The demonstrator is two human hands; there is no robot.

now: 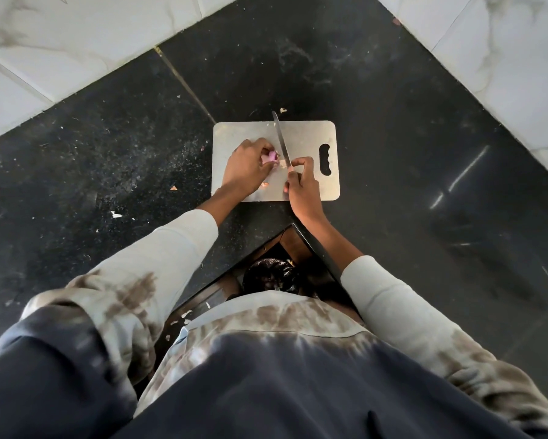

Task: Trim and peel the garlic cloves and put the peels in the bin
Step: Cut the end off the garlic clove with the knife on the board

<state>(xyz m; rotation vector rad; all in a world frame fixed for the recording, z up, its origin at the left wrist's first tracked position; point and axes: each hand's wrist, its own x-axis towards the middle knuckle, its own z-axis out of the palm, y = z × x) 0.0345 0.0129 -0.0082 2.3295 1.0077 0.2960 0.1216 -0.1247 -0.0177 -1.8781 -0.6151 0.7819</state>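
On a pale rounded-rectangle cutting board, the left hand pinches a pinkish papery garlic clove; the right hand grips a slim steel knife

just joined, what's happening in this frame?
A person is trimming a garlic clove on a cutting board. The left hand pins the clove; the right hand holds a knife with its blade beside the clove. Peel scraps lie on the black counter. A lined bin sits below.
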